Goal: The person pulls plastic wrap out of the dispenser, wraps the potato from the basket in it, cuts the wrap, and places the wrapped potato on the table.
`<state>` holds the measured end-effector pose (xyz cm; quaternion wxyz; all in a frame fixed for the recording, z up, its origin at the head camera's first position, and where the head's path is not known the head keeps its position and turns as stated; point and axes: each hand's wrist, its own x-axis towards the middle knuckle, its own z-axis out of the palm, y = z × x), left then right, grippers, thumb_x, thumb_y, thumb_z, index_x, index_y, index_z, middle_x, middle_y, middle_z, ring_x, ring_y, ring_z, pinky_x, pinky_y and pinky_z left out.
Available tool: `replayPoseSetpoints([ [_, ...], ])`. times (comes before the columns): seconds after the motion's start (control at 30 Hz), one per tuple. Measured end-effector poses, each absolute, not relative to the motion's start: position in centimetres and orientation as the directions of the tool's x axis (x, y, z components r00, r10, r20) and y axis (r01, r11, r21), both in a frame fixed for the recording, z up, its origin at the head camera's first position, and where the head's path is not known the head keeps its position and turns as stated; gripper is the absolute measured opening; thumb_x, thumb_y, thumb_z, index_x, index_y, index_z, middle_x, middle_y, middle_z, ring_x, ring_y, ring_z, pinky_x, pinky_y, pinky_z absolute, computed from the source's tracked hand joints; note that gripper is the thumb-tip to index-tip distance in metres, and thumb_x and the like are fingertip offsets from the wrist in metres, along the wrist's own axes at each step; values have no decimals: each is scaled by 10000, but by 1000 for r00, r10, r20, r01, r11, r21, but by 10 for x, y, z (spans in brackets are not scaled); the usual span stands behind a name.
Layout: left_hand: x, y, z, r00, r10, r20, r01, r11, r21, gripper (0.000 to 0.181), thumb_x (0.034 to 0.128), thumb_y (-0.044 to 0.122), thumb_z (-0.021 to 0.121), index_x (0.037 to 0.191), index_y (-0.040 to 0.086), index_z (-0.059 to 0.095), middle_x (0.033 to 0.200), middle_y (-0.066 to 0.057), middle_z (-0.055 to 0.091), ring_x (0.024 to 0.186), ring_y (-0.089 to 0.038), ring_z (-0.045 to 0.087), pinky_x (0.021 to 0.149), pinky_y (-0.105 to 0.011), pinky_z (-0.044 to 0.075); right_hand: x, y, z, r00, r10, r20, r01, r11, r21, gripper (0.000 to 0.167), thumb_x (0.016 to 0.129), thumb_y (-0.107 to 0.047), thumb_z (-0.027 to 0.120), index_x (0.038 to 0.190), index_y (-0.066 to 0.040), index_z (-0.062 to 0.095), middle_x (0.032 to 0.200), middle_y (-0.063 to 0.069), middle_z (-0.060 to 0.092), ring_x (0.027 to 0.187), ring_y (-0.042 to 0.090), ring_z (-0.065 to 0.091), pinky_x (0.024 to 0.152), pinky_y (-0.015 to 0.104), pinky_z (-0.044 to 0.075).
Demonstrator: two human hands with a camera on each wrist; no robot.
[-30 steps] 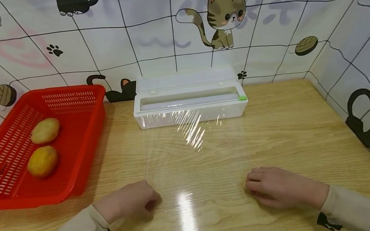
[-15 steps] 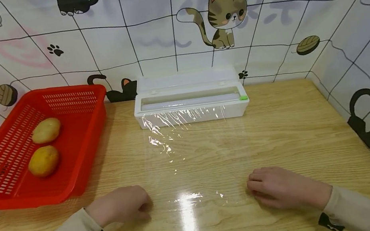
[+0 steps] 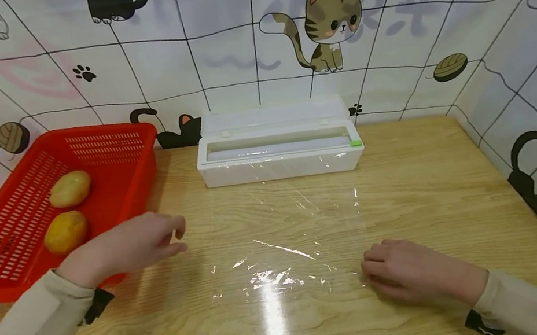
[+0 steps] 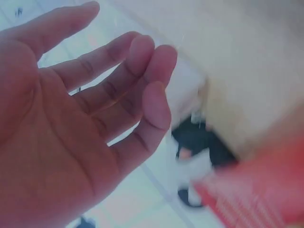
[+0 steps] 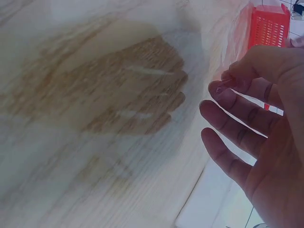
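Observation:
A sheet of clear plastic wrap (image 3: 286, 246) stretches from the white wrap box (image 3: 281, 169) toward the near side of the wooden table. My right hand (image 3: 414, 270) pinches its near right corner; in the right wrist view the thumb and index fingertip (image 5: 223, 92) meet on the film. My left hand (image 3: 128, 245) is off the film, in the air at the red basket's near right corner. Its fingers are relaxed and bent a little, with nothing between them in the left wrist view. The box lid (image 3: 273, 117) stands up behind the roll.
The red plastic basket (image 3: 118, 238) stands at the left with two potato-like items inside, one pale yellow (image 3: 70, 189) and one deeper yellow (image 3: 66, 233). A green slider (image 3: 355, 143) sits at the box's right end. Cat-print sheeting (image 3: 225, 57) covers the walls behind and at the right.
My left hand has let go of the wrap's near left corner and moved left and away from me, toward the basket. The film has slackened with new wrinkles. My right hand has hardly moved.

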<state>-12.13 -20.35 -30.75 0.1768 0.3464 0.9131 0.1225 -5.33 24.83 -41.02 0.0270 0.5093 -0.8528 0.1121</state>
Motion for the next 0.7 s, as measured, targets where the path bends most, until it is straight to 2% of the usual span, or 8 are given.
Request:
replayPoseSetpoints([
  [0.13, -139, -224, -285, -774, 602, -196, 542, 790, 287, 175, 877, 186, 720, 915, 120, 562, 632, 60, 455, 562, -96, 433, 522, -267, 388, -51, 250, -412, -490, -863, 126, -866, 464, -186, 144, 869, -138, 683, 853, -215, 562, 806, -172, 447, 715, 1, 446, 669, 279, 460],
  [0.27, -157, -247, -274, -826, 539, -168, 504, 838, 210, 174, 874, 172, 719, 928, 108, 566, 615, 48, 444, 550, -110, 428, 516, -272, 370, -49, 251, -415, -482, -866, 133, -871, 457, -182, 139, 859, -142, 694, 866, -211, 573, 824, -163, 457, 732, 4, 456, 671, 283, 464],
  [0.43, -180, -274, -269, -865, 449, -223, 417, 891, 177, 194, 886, 180, 700, 992, 71, 580, 700, 14, 532, 616, -146, 490, 556, -296, 446, -47, 252, -418, -475, -868, 144, -875, 449, -181, 144, 859, -142, 699, 871, -210, 573, 826, -161, 453, 734, 1, 452, 657, 265, 454],
  [0.7, -211, -314, -271, -903, 325, -283, 310, 946, 98, 201, 876, 145, 687, 976, -3, 596, 848, -83, 611, 768, -256, 544, 692, -447, 525, -45, 250, -420, -485, -860, 157, -871, 461, -167, 147, 852, -146, 709, 877, -206, 578, 806, -158, 450, 721, 12, 465, 650, 276, 454],
])
